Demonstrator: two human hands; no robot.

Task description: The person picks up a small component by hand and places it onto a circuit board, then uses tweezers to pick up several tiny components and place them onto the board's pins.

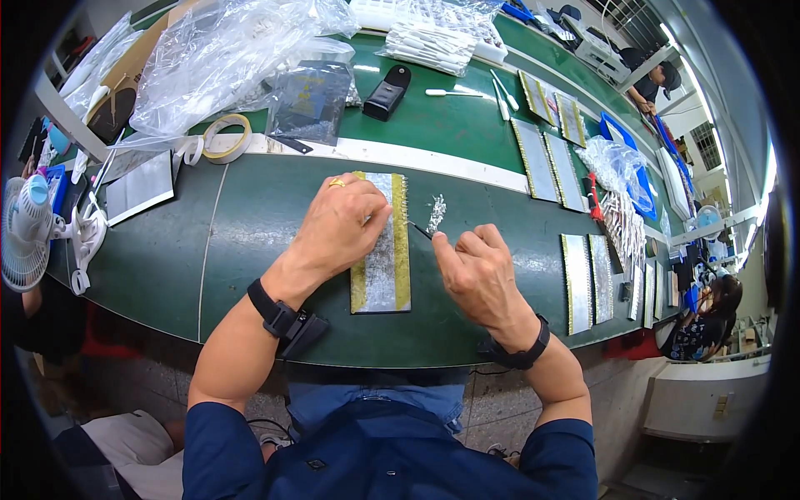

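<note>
A flat grey metal plate [381, 287] with yellow strips along both long sides lies on the green mat in front of me. Small pieces stick out in a row along its right edge. My left hand [346, 218] rests on the plate's upper part, its fingers curled and closed near that row; whatever they pinch is hidden. My right hand [479, 271] grips a thin dark tool [423, 232], tweezer-like, whose tip points at the plate's right edge. Just beyond the tool sits a small heap of silvery white bits [437, 213].
Similar plates [577, 283] lie at the right, more [536, 158] at the far right. Tape roll [227, 138], clear plastic bags [225, 67] and a black pouch [387, 92] lie beyond. A small fan [29, 221] stands left; people sit at the right.
</note>
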